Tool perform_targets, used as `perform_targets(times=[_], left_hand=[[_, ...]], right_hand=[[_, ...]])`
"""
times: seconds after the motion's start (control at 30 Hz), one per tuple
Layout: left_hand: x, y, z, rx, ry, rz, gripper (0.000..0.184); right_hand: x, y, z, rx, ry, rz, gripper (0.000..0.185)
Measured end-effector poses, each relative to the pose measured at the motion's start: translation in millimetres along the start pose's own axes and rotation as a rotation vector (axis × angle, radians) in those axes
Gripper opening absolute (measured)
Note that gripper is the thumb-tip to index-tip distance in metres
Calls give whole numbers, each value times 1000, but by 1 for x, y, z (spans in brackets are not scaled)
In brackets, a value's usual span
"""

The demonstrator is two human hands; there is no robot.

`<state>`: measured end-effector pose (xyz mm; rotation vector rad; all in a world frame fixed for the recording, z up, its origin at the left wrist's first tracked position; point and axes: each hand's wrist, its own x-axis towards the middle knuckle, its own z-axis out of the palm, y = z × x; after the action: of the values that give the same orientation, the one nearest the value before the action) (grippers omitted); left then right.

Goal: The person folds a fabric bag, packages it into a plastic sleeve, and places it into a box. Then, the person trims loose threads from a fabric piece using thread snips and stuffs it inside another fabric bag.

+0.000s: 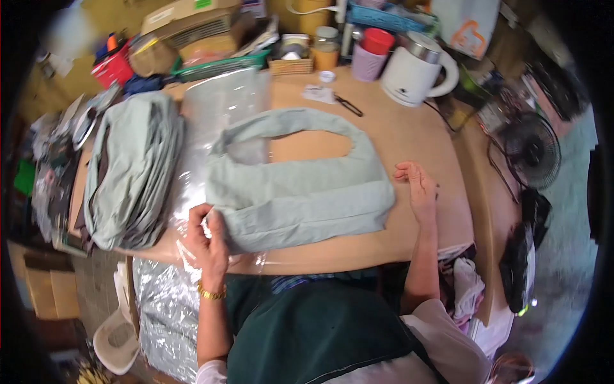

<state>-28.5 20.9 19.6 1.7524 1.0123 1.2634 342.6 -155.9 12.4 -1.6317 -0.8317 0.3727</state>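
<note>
A pale grey-green cloth bag (pixel 300 198) lies flat on the table, its looped handle pointing away from me and its body folded across the front. My left hand (pixel 210 243) is at the bag's lower left edge, with thumb and fingers curled together at the cloth. To the right of the bag, my right hand (pixel 419 185) is held apart from it, fingers loosely extended and holding nothing. Under the bag's left side spreads a clear plastic sheet (pixel 220 99). A stack of similar grey-green cloth pieces (pixel 133 169) sits on the left.
A white kettle (pixel 409 73) stands at the back right beside a purple cup (pixel 369 63). Small black snips (pixel 348 105) and a paper slip (pixel 318 94) lie nearby. A green basket (pixel 220 66) lines the back. A fan (pixel 529 150) is off to the right.
</note>
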Motion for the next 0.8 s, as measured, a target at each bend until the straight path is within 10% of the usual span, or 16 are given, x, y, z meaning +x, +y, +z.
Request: perform_targets(times=[0.3, 0.53, 0.8], left_hand=[[14, -1, 20, 104, 219, 130, 20], [6, -62, 5, 278, 44, -74, 18], [8, -77, -5, 52, -45, -99, 17]], right_hand=[[-6, -8, 54, -38, 164, -119, 11], [-1, 16, 65, -393, -44, 149, 20], [-2, 35, 67, -489, -1, -51, 18]])
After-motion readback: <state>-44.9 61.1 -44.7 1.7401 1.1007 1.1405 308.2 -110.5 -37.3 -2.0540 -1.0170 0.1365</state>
